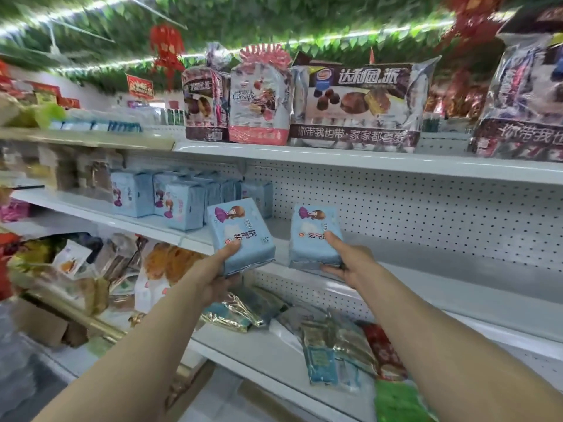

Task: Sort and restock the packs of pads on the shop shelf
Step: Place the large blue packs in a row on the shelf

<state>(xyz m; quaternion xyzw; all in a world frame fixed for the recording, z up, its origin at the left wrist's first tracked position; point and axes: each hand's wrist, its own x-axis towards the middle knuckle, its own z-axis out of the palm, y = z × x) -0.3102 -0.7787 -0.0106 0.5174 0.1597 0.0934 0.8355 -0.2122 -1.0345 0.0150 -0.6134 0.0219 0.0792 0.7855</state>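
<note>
Pale blue packs of pads are being held up to a white shop shelf, one in each of a person's hands. The left hand (219, 269) is gripping the left pack (240, 236) from below, thumb pressing its printed face, just in front of the middle shelf (457, 287). The right hand (350, 263) is gripping the right pack (315, 236) upright at the middle shelf's front edge; whether it is touching the shelf, I cannot tell. A row of matching packs (170, 202) is standing further left on the middle shelf. Cake bags (353, 108) are sitting above the middle shelf. The person is, by my reading, restocking: next, each pack is needing to go down upright beside that row, fingers sliding out without toppling it.
</note>
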